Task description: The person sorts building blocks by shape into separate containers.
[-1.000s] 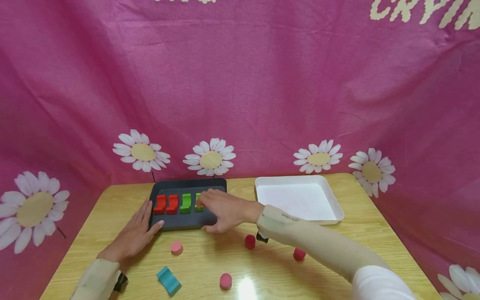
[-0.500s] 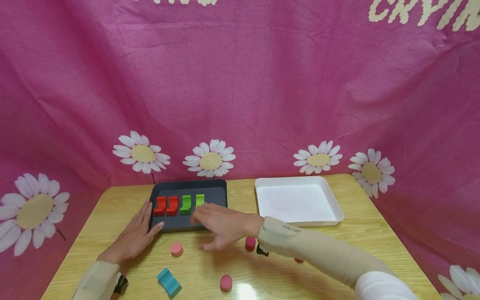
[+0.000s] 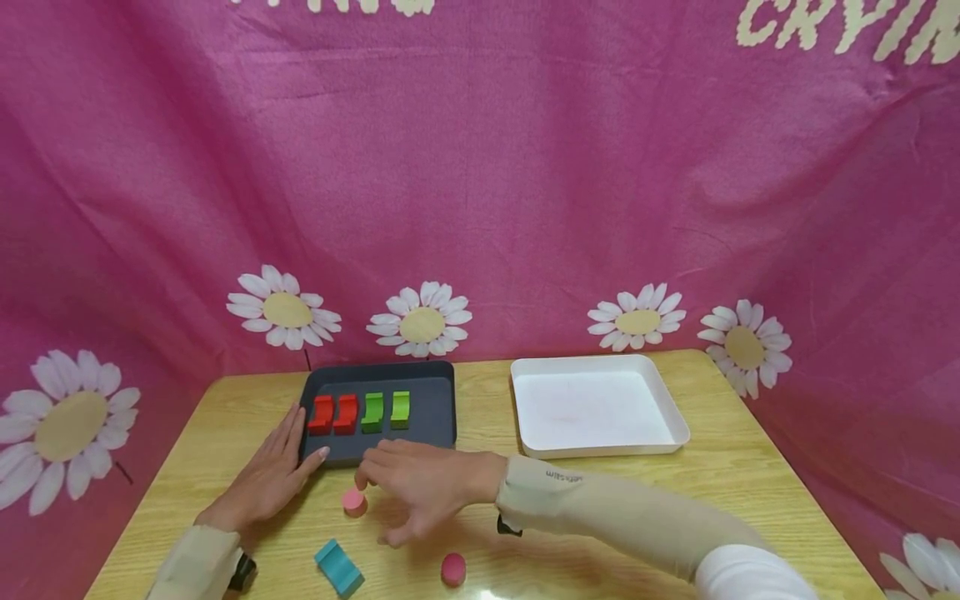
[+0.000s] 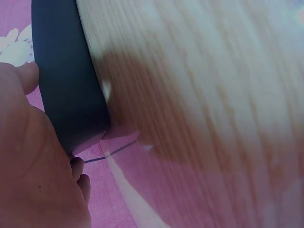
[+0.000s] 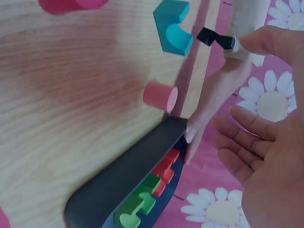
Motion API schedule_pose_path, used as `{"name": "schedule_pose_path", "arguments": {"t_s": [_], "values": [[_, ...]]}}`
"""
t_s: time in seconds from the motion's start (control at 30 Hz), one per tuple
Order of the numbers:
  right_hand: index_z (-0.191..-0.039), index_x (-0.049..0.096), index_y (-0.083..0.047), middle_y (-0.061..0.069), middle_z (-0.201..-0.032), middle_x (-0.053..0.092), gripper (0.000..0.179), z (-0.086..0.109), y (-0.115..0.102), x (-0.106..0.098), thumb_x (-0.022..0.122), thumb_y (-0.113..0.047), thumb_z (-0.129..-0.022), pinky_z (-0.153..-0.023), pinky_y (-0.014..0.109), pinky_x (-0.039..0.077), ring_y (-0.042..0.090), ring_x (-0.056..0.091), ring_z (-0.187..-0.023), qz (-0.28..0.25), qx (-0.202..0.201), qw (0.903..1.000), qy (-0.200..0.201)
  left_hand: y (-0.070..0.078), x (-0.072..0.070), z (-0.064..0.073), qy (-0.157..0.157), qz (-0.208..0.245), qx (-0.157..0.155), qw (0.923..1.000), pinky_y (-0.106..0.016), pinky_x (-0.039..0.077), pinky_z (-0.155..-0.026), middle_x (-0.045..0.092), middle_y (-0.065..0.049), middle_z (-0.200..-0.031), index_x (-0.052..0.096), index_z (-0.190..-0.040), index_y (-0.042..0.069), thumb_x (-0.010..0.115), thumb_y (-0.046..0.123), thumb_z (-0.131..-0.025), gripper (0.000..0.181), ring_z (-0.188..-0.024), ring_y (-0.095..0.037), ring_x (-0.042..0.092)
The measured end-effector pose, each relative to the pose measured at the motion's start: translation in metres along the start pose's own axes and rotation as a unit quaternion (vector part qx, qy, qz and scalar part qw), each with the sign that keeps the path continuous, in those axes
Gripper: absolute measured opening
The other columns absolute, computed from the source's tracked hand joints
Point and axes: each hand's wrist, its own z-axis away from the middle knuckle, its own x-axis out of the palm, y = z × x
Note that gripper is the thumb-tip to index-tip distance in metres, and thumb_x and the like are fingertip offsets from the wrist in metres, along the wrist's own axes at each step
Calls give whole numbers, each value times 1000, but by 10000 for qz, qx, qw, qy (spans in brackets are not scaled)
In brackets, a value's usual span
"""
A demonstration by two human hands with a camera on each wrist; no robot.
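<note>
My left hand [image 3: 267,475] rests against the left side of the black tray [image 3: 435,421], thumb near its front corner; the left wrist view shows the fingers along the tray's wall [image 4: 66,71]. Inside the tray stand two red blocks [image 3: 346,415] and two green blocks [image 3: 372,413] with curved cutouts, in a row. My right hand [image 3: 431,487] hovers in front of the tray with fingers spread and nothing held. Its fingertips are nearest a pink cylinder [image 3: 355,502], also plain in the right wrist view [image 5: 160,96]. A blue block with a curved cutout [image 3: 339,568] lies nearer the front.
A darker pink cylinder [image 3: 453,569] stands near the table's front edge. To the right is a white tray [image 3: 600,408] on the wooden table [image 3: 720,467]. A pink curtain with daisies [image 3: 525,208] hangs behind the table.
My right hand has left the rightmost green block in the black tray and moved toward the front and left, beside the pink cylinder. The left hand has stayed in place.
</note>
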Motion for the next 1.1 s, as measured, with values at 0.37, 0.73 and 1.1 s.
{"name": "schedule_pose_path", "arguments": {"t_s": [0.37, 0.73, 1.1], "values": [[-136, 56, -11, -6, -119, 56, 56, -18, -10, 15, 73, -47, -96, -95, 9, 36, 4, 47, -107, 111, -341, 9988, -322, 0, 2, 0, -27, -39, -93, 9999, -73, 10, -127, -3, -29, -176, -3, -169, -5, 48, 59, -110, 101, -159, -56, 7], [-145, 55, -10, -5, -131, 56, 67, -31, -15, 28, 69, -53, -97, -109, 9, 32, 5, 48, -118, 556, -491, 9954, -611, 3, 2, 2, -36, 44, -79, 10000, -72, 10, -127, -3, -29, -176, -2, -169, -5, 49, 56, -110, 99, -160, -54, 6], [-144, 54, -13, -10, -125, 53, 68, -45, -20, 37, 69, -58, -96, -104, 7, 33, 1, 45, -113, 692, -506, 9921, -913, 3, -1, 1, -15, 25, -81, 10000, -72, 10, -127, -3, -29, -176, -4, -169, -4, 49, 57, -110, 99, -160, -54, 6]]}}
